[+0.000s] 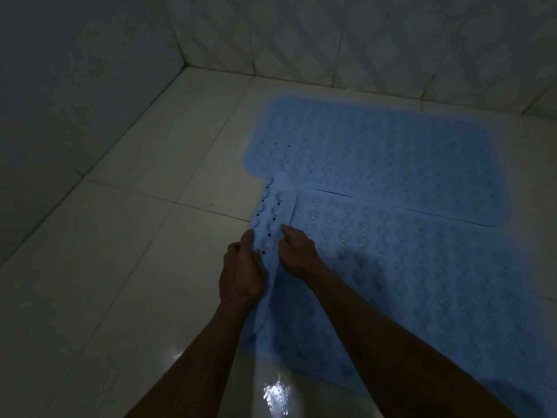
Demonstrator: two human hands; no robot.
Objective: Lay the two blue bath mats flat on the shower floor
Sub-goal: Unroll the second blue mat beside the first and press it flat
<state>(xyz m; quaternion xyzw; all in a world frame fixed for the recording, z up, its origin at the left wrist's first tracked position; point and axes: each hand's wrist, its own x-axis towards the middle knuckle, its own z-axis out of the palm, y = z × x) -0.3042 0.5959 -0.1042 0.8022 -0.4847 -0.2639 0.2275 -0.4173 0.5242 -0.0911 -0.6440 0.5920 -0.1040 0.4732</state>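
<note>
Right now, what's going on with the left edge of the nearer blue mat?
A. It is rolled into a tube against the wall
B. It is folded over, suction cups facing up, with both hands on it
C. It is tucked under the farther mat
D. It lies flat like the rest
B: the nearer bath mat has its left edge flipped up, suction cups showing, held by the left hand and right hand.
</note>
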